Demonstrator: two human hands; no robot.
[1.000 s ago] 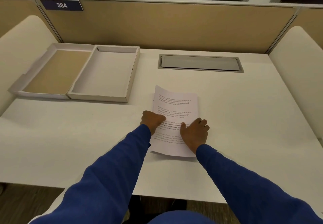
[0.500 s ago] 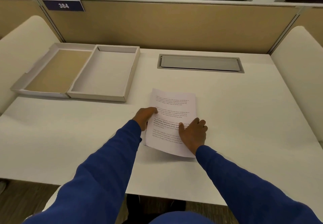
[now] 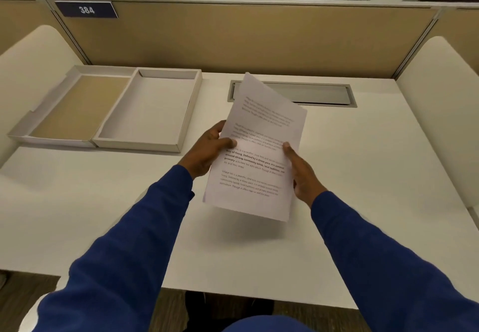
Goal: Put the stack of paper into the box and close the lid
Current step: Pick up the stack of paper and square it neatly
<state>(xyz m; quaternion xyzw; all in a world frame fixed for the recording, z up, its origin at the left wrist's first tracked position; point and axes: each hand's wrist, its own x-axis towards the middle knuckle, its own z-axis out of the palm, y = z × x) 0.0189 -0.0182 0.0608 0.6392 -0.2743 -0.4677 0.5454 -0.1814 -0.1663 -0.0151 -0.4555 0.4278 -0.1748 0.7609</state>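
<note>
A thin stack of printed white paper (image 3: 261,134) hangs tilted above the middle of the white desk. My left hand (image 3: 207,150) grips its left edge, thumb on top. My right hand (image 3: 302,171) holds its right edge. At the far left of the desk lies the shallow white box (image 3: 193,108), open and with nothing inside. Its lid (image 3: 46,114) lies flat to the left of it, brown inner face up, joined along the shared side.
A grey metal cable hatch (image 3: 324,94) is set into the desk behind the paper. A tan partition (image 3: 246,36) with a sign reading 384 closes the back. Rounded white side panels stand at left and right. The desk's front edge is near my body.
The paper has come up off the desk, where both hands pressed on it. Both hands now hold it by its side edges, higher and slightly farther forward.
</note>
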